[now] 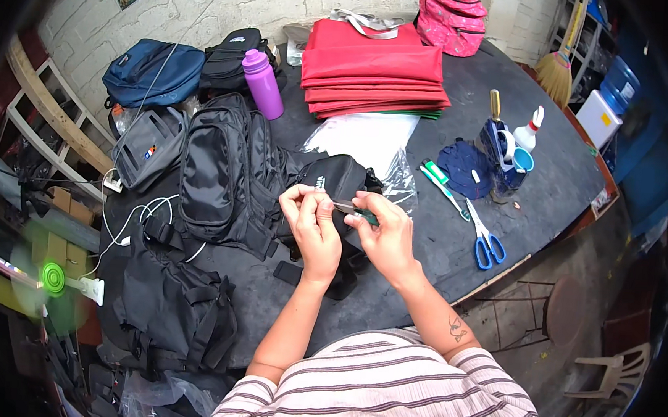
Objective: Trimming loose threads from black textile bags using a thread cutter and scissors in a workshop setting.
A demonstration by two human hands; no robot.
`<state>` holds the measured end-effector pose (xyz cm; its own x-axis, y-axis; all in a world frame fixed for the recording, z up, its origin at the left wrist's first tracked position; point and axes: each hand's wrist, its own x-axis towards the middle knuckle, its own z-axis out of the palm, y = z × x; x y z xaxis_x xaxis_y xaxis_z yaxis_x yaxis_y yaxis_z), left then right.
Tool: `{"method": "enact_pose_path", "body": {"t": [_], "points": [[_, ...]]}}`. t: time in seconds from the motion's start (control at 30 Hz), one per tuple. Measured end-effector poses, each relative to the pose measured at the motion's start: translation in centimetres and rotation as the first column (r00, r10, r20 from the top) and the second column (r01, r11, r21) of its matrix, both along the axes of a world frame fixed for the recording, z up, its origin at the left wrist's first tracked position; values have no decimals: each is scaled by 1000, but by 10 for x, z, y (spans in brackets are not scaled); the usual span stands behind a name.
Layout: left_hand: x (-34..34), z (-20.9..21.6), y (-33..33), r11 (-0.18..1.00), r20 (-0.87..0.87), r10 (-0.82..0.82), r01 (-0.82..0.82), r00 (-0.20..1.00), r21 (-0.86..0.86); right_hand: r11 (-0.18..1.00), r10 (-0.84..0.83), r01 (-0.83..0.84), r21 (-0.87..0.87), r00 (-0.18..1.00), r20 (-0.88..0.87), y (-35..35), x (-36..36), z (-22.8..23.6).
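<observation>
My right hand (384,231) is closed round thread snips (369,217) with a green handle. Their metal tip points left, toward my left hand (311,226). That hand is closed in a pinch close to the tip; whatever lies between its fingers is too small to make out. Beneath both hands lies a small black bag (344,172) with pale lettering, partly hidden by them. A larger black backpack (212,172) leans just left of it.
Red folded fabric bags (377,70) are stacked at the back, beside a pink backpack (452,23). A purple bottle (262,86) stands left of them. To the right lie blue-handled scissors (488,247) and a green-and-white brush (444,186). A fan (53,277) is at the left.
</observation>
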<state>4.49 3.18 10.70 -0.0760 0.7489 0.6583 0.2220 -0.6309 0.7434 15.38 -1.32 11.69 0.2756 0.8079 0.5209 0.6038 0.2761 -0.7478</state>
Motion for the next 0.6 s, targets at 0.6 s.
{"method": "enact_pose_path", "body": {"t": [0.6], "points": [[19, -34, 0, 989, -443, 133, -88, 887, 121, 966, -204, 239, -97, 938, 282, 2, 36, 24]]}}
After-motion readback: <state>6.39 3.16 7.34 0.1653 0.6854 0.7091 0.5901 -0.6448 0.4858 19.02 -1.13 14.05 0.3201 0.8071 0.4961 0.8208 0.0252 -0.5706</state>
